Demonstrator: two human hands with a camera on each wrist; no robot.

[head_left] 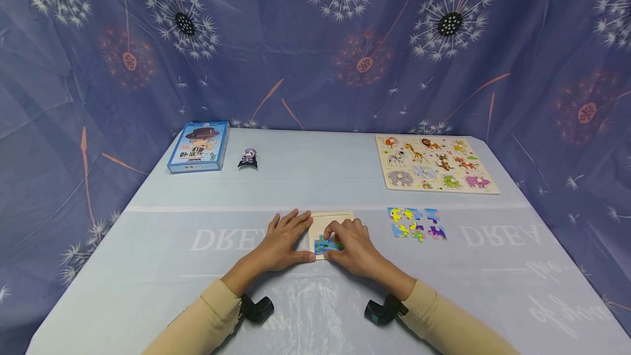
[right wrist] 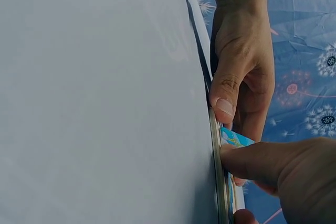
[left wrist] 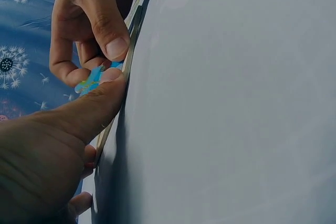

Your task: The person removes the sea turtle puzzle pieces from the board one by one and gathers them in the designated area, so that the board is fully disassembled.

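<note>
A small wooden puzzle tray (head_left: 331, 217) lies on the table between my two hands, with blue and green jigsaw pieces (head_left: 321, 245) in its near part. My left hand (head_left: 286, 239) rests along the tray's left side, fingers spread, thumb at the near left corner. From the right, my right hand (head_left: 356, 244) reaches over the tray with its index finger bent toward the thumb. It pinches a blue puzzle piece (right wrist: 237, 138), which stands tilted up above the tray rim in the right wrist view. The fingers partly cover the pieces in the tray.
Loose jigsaw pieces (head_left: 414, 223) lie to the right of the tray. Behind them is an animal peg board (head_left: 434, 163). A blue box (head_left: 199, 145) and a small dark figurine (head_left: 248, 159) stand at the back left. A patterned curtain (head_left: 296, 43) surrounds the table.
</note>
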